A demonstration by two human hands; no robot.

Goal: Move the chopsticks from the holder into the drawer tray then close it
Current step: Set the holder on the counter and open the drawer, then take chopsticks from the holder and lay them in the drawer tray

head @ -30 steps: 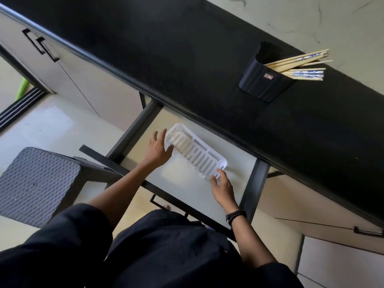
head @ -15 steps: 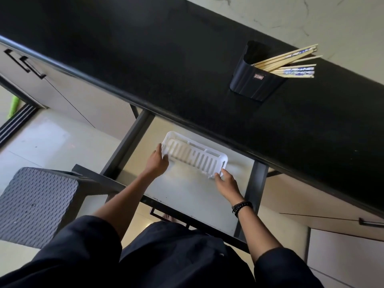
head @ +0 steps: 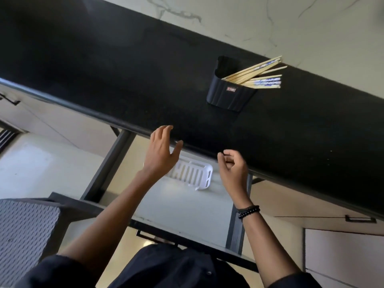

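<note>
A black ribbed holder [head: 229, 94] stands on the black countertop [head: 104, 69], with several wooden chopsticks [head: 259, 74] fanning out of it to the right. Below the counter edge the drawer [head: 187, 206] is pulled out, and a white slotted tray [head: 195, 175] lies at its back, partly hidden by my left hand. My left hand [head: 161, 152] is raised above the tray with fingers spread, holding nothing. My right hand [head: 233, 170], with a beaded bracelet on the wrist, hovers to the right of the tray, fingers loosely curled and empty.
A grey textured stool [head: 22, 235] stands at the lower left beside the drawer. Pale cabinet fronts with black handles [head: 360, 219] flank the drawer. A marble wall [head: 270, 23] rises behind the counter.
Both hands have let go of the white tray and lifted up toward the counter edge. The tray now lies further back in the drawer. The view has tilted upward.
</note>
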